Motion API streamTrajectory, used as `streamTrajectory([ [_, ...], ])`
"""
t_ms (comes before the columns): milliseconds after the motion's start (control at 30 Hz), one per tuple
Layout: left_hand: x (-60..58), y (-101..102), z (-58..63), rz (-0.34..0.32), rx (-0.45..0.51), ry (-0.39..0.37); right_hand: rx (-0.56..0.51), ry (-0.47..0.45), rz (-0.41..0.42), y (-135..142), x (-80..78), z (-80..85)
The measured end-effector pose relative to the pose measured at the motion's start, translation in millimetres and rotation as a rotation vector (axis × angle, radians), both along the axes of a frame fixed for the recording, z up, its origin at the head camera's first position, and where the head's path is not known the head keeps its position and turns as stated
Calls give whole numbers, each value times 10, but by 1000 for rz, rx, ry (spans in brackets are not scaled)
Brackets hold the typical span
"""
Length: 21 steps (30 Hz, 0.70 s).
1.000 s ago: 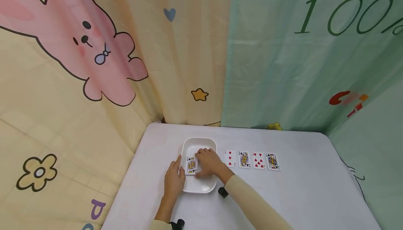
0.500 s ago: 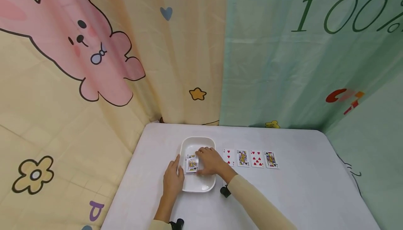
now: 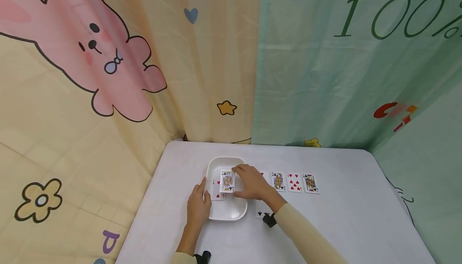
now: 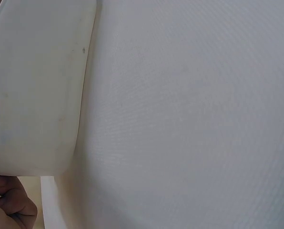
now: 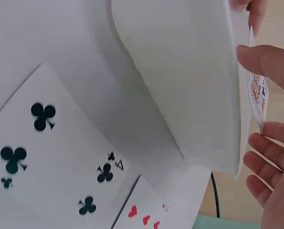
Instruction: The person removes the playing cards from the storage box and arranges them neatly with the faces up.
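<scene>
My right hand point(image 3: 250, 181) pinches a face card point(image 3: 227, 181) of a black suit by its right edge, over the white tray point(image 3: 227, 215). The right wrist view has the thumb on one edge of that card point(image 5: 257, 93) and a fingertip at its lower corner. Inside the tray, partly covered by the held card, lies a red heart card point(image 3: 218, 196). My left hand point(image 3: 199, 204) holds the tray's left rim, index finger along the side and thumb at the inner edge. Curled fingers point(image 4: 13, 205) show beside the tray wall in the left wrist view.
Right of the tray lies a row: a heart card point(image 3: 265, 177) half hidden by my right hand, a face card point(image 3: 278, 181), another heart card point(image 3: 294, 182), another face card point(image 3: 311, 183). A four of clubs point(image 5: 56, 148) lies below the row. Curtains stand behind the table.
The right hand has taken the face card from the tray's left side, up and to the right, uncovering the heart card beneath. The four of clubs has come into sight. The left hand stays put.
</scene>
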<state>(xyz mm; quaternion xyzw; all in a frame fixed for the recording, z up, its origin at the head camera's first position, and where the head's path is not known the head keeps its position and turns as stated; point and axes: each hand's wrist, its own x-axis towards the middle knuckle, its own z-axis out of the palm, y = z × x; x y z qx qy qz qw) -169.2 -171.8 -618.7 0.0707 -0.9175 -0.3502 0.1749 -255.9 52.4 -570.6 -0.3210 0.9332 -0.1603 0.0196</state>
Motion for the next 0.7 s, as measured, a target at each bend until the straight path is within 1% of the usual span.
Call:
streamTrajectory([
  [133,6,4,0,5,-2,-4,-55,-6,-51,262,37,109],
  [267,20,7,5,7,5,-21,-50,-3,-110,562,96,161],
  [467,36,16,17,4,15,-56,-40,1,-181,1003,200,96],
  [567,30,19,19,5,16,-72,-27,2,-203,1192,267,44],
  [700,22,23,18,12,13,-73,-7,12,-223,1420,354,-42],
])
